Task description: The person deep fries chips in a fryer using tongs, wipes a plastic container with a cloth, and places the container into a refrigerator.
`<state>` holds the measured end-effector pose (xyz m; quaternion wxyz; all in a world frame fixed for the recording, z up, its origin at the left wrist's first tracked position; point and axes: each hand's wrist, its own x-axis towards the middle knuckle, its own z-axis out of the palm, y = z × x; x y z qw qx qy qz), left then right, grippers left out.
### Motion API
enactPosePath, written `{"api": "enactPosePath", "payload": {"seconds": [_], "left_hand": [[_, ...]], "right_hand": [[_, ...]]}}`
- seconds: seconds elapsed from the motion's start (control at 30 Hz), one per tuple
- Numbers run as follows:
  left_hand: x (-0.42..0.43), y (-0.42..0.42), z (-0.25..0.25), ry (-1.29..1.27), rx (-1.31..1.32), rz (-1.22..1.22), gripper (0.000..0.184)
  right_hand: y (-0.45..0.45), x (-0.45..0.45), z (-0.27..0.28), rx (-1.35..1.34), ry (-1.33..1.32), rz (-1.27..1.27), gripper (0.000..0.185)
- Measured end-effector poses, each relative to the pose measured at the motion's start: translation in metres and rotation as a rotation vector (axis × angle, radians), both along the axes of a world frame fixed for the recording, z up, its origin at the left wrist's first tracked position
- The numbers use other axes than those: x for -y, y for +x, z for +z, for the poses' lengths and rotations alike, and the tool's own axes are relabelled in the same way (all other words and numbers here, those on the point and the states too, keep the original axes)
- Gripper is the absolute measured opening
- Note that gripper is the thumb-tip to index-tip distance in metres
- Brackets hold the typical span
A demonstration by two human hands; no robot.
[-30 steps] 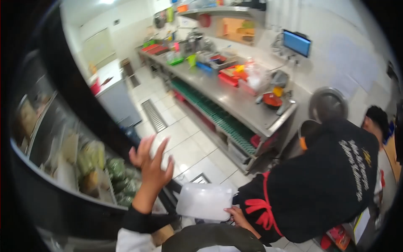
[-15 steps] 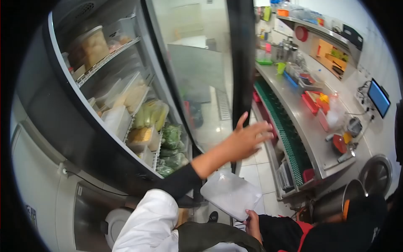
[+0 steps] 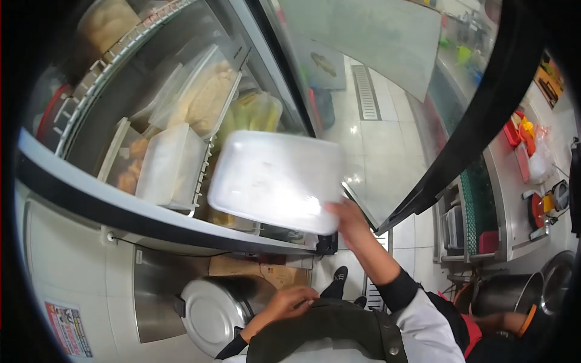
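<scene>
My right hand grips the near right corner of a translucent white plastic lid, slightly blurred and raised in front of the open refrigerator. The lid hides part of the shelf behind it. Close to my waist, against the dark apron, is my left hand, holding nothing visible with its fingers loosely apart. On the refrigerator shelf stand a white plastic container, a clear container of pale food and a box with orange-brown pieces. Bagged green vegetables show beyond the lid.
The glass refrigerator door stands open, its black frame crossing on the right. Below left is a lidded metal pot. Another person's arm is at lower right, near a large pot. A steel counter runs along the right.
My right hand has lifted the lid up and left toward the shelf. My left hand has come down from near the door to my waist. The view has turned toward the refrigerator.
</scene>
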<state>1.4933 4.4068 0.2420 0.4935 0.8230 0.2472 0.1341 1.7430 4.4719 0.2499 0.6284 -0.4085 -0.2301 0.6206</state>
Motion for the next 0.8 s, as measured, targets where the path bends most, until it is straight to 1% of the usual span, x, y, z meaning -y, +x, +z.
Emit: {"api": "enactPosePath", "payload": {"seconds": [0.07,0.13,0.2,0.27,0.33,0.37,0.4,0.47,0.5,0.57,0.6,0.63,0.67,0.7,0.73,0.8], "left_hand": [[-0.009,0.001,-0.006,-0.029,0.035,-0.02,0.023],[-0.014,0.005,-0.018,-0.054,0.109,-0.038,0.023],[-0.02,0.006,-0.033,-0.064,0.19,-0.073,0.022],[-0.027,0.012,-0.025,-0.019,0.166,-0.079,0.023],[-0.034,0.016,-0.022,0.009,0.151,-0.108,0.024],[-0.037,0.018,-0.024,0.011,0.152,-0.128,0.025],[-0.037,0.021,-0.025,0.009,0.151,-0.15,0.025],[-0.042,0.024,-0.025,-0.054,-0.031,-0.306,0.031],[-0.045,0.026,-0.024,-0.077,-0.123,-0.39,0.036],[-0.047,0.036,-0.016,-0.099,-0.141,-0.485,0.034],[-0.047,0.042,-0.011,-0.126,-0.119,-0.505,0.033],[-0.044,0.051,-0.006,-0.16,-0.109,-0.517,0.032],[-0.038,0.06,0.0,-0.204,-0.101,-0.523,0.031],[-0.027,0.068,0.007,-0.251,-0.106,-0.527,0.03],[-0.015,0.076,0.012,-0.304,-0.114,-0.522,0.029],[0.012,0.088,0.019,-0.303,-0.175,-0.571,0.027]], "right_hand": [[-0.023,-0.039,0.043,0.052,0.058,0.161,0.051],[-0.058,-0.077,0.055,0.097,0.018,0.23,0.048],[-0.104,-0.111,0.032,0.154,-0.062,0.253,0.056],[-0.141,-0.124,0.018,0.1,-0.137,0.313,0.061],[-0.148,-0.111,0.038,0.37,-0.126,0.37,0.069],[-0.154,-0.11,0.035,0.359,-0.08,0.408,0.08],[-0.156,-0.107,0.031,0.36,-0.059,0.378,0.083],[-0.153,-0.094,0.04,0.355,-0.021,0.306,0.089],[-0.145,-0.083,0.038,0.356,0.07,0.259,0.087],[-0.132,-0.044,0.034,0.791,0.32,0.009,0.078],[-0.119,-0.007,0.062,0.738,0.44,0.001,0.069],[-0.109,0.027,0.082,0.87,0.626,-0.168,0.065],[-0.093,0.051,0.094,1.032,0.955,-0.409,0.065],[-0.077,0.071,0.106,1.115,1.048,-0.529,0.072],[-0.063,0.078,0.106,1.139,0.983,-0.571,0.079],[-0.033,0.078,0.092,1.057,0.743,-0.58,0.093]]}}
